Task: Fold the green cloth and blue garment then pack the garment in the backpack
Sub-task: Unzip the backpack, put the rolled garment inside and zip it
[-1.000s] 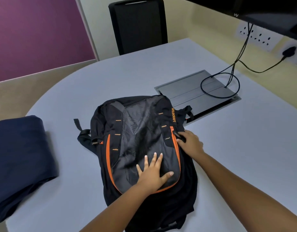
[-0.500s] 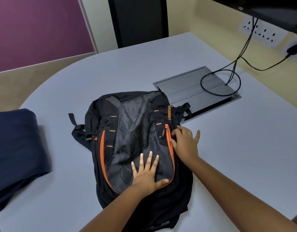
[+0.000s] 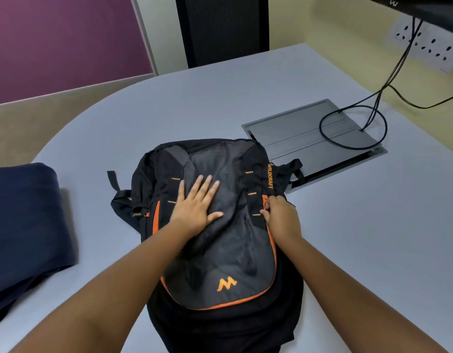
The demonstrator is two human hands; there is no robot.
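Note:
A black and grey backpack with orange trim lies flat on the grey table, front side up. My left hand presses flat on its upper front panel, fingers spread. My right hand has its fingers curled at the orange zipper on the backpack's right side and pinches something there, probably the zipper pull, which is hidden. A folded dark blue garment lies at the table's left edge, apart from both hands. No green cloth is in view.
A grey cable hatch is set into the table behind the backpack, with black cables looping onto it from the wall sockets. A black chair stands at the far side.
My left hand has moved from the backpack's lower front up to its upper panel. My right hand's fingers have closed at the zipper. The orange logo now shows.

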